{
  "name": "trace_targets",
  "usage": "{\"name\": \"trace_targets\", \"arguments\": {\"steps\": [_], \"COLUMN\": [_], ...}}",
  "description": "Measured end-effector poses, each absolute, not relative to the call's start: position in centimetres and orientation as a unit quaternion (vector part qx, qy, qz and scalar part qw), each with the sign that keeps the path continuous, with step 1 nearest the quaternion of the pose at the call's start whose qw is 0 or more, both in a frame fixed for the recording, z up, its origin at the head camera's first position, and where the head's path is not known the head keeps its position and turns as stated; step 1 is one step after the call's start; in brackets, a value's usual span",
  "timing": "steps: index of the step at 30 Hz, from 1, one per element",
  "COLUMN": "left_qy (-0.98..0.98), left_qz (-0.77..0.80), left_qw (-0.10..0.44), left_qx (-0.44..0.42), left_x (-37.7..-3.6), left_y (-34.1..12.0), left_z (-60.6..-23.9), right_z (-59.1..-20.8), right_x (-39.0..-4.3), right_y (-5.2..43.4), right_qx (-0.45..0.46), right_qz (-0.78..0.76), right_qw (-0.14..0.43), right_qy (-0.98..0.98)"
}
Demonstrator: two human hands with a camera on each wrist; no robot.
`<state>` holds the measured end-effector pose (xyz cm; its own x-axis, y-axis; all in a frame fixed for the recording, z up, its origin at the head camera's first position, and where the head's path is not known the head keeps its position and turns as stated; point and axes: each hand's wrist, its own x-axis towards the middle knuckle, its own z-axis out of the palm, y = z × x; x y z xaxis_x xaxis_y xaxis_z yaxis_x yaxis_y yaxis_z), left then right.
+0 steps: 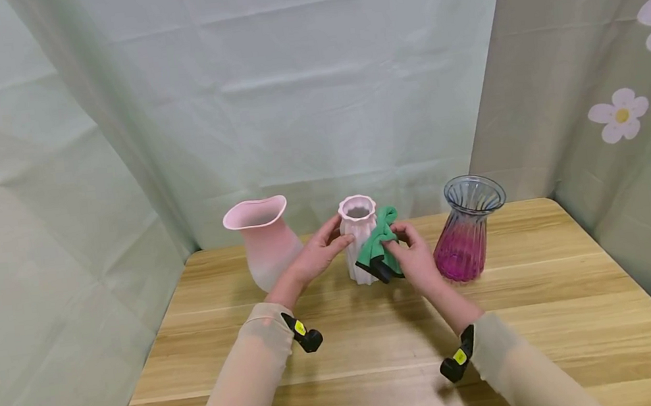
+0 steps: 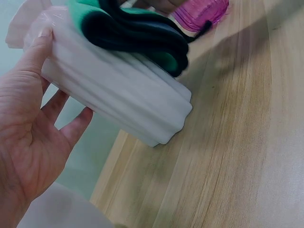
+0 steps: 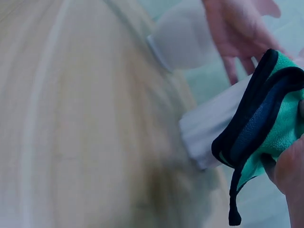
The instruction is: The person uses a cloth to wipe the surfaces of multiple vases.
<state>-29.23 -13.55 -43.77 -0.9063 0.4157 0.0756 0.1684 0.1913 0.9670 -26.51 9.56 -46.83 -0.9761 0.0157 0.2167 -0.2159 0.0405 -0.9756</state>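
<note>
A small white ribbed vase (image 1: 356, 253) with a scalloped rim stands near the table's back edge. My left hand (image 1: 319, 253) holds its upper part from the left. In the left wrist view, the thumb lies along the vase's near side and the other fingers reach behind it. On the vase's right side, my right hand (image 1: 416, 256) pinches a bunched green cloth (image 1: 379, 245) with dark edging. The right wrist view shows the cloth's folds (image 3: 280, 123) against the vase, and part of the right hand is cut off by the frame edge.
A pink-and-white vase (image 1: 271, 252) with a wavy rim stands left of my left hand. To the right is a ribbed glass vase (image 1: 462, 248), magenta below and bluish above. Behind the wooden table (image 1: 367, 370) hangs a pale curtain (image 1: 314, 98).
</note>
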Motion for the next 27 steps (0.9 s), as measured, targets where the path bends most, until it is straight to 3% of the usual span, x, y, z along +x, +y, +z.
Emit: {"name": "trace_targets", "arguments": {"steps": [10,21,27], "left_qy": [0.761,0.759,0.768], "left_qz": [0.607,0.606,0.601], "left_qw": [0.107,0.101,0.1], "left_qx": [0.202,0.214,0.198], "left_x": [-29.4,-29.4,-29.2], "left_y": [-13.6,-13.6,-13.7], "left_z": [-43.8,-43.8,-43.8], "right_z": [-43.8,-43.6,-44.0], "right_x": [-27.3,-27.0,-26.6], "right_y": [9.2,10.2,11.8], "right_qx": [0.112,0.122,0.102], "right_qz": [0.716,0.712,0.704], "right_qw": [0.111,0.094,0.115], "right_qy": [-0.68,-0.685,-0.693]}}
